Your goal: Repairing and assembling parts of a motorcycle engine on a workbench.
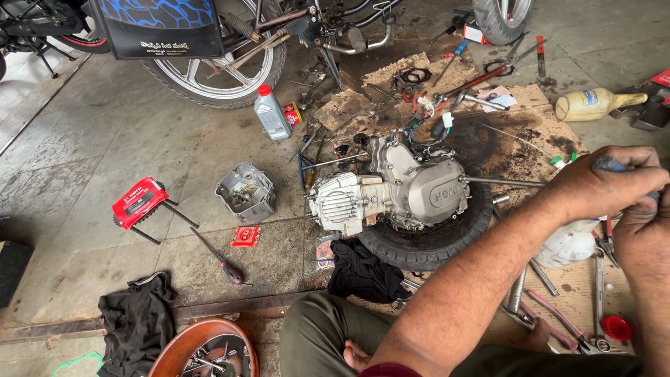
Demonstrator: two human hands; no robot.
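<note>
On floor by engine point(398, 192) | left hand point(600, 185) and right hand point(645, 234) pressed together, pinching small blue part point(611, 164) | step: likely prepping part; next needs steady grip.

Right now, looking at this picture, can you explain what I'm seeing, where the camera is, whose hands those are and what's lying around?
The camera sits on a person's head, looking down at a workshop floor. Both hands meet at the right: the left hand and right hand together grip a small dark tool whose kind I cannot tell. In the middle, a motorcycle engine rests on a tyre. Around it lie a grey oil bottle, a loose metal cylinder block, a screwdriver, black rags and pliers on cardboard.
</note>
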